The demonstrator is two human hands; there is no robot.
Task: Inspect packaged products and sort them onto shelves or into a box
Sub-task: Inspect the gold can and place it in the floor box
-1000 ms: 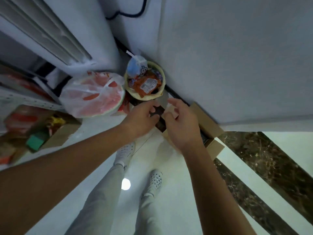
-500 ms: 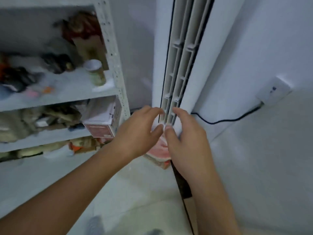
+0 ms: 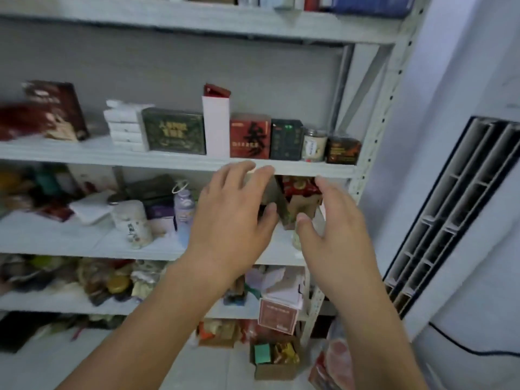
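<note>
Two hands seen: left hand (image 3: 233, 218) clamped on one small brown box (image 3: 277, 197), right hand (image 3: 334, 235) spread, fingers apart, just beside it; one red box (image 3: 250, 135) on shelf (image 3: 168, 162), writing blurred, unreadable

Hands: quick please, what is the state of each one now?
Left hand: grips a small box between fingers and thumb.
Right hand: open, fingers spread, holding nothing.

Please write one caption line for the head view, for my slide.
Left hand holds a small box at the stocked shelves; right hand open alongside.
</note>
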